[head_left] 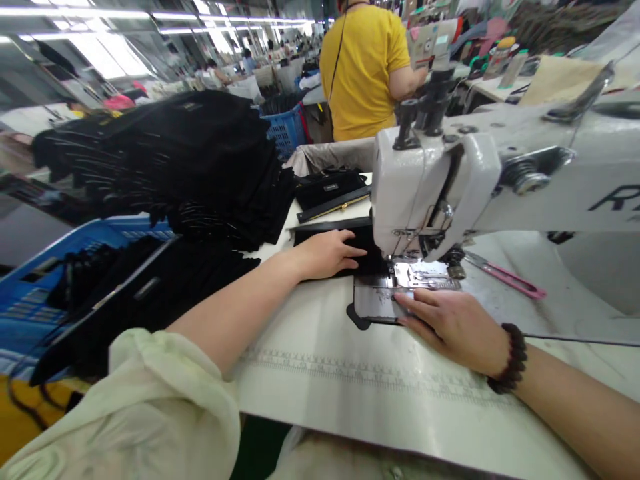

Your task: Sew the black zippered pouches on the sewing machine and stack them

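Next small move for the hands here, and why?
I'd probably ease the right hand left to the near edge of the black cloth, clear of the needle area: only the left hand steadies the cloth, while the right fingers rest on the metal plate.

Bright windows [107, 55] beneath strip lights [75, 12].

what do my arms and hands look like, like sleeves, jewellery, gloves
The left arm wears a loose, pale green sleeve, bunched near the elbow; the left hand is bare. The right hand has no glove either, with a dark beaded bracelet at the wrist.
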Demonstrator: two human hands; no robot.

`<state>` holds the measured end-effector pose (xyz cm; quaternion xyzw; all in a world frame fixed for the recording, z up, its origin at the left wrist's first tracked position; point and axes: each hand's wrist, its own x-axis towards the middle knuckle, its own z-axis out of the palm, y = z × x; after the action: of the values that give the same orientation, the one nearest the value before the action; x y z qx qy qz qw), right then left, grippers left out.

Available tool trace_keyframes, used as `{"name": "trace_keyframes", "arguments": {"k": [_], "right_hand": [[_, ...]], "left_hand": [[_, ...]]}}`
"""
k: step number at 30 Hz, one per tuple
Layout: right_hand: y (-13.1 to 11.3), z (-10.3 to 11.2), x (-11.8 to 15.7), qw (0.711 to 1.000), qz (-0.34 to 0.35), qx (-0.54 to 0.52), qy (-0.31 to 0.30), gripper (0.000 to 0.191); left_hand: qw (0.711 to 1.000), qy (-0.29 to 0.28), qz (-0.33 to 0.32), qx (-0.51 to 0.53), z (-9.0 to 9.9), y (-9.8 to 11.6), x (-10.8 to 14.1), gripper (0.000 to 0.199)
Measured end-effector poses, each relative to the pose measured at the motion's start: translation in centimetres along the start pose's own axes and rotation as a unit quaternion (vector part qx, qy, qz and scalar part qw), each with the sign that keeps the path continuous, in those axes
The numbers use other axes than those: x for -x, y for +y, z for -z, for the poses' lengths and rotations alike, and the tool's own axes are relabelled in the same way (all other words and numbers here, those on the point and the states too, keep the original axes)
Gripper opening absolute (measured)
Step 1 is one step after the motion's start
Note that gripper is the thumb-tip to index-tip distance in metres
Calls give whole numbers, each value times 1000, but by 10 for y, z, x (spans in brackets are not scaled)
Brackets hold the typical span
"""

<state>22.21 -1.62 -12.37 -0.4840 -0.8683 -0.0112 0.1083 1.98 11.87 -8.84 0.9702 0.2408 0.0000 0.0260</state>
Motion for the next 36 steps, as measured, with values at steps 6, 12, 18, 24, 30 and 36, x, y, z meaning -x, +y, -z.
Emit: {"name": "trace_keyframes", "arguments": {"k": [6, 12, 18, 24, 30, 36], "right_hand": [[3, 6, 5, 994, 98, 3, 42, 34], [2, 6, 8, 991, 122, -4, 61, 29], [-6, 5, 8, 995, 102, -1, 18, 29], [-10, 5, 10, 992, 107, 3, 59, 27], [-16, 5, 3, 989, 126, 12, 72, 23], [-19, 4, 7, 988, 144, 39, 46, 23]], "left_hand": [[994, -99, 28, 29, 15, 62, 46, 38], [998, 16, 52, 43, -7, 80, 44, 29], [989, 78, 75, 103, -14, 76, 43, 35], [988, 67, 69, 119, -12, 78, 44, 49], [988, 63, 51, 128, -18, 77, 47, 50], [995, 36, -6, 92, -24, 77, 50, 43]]}}
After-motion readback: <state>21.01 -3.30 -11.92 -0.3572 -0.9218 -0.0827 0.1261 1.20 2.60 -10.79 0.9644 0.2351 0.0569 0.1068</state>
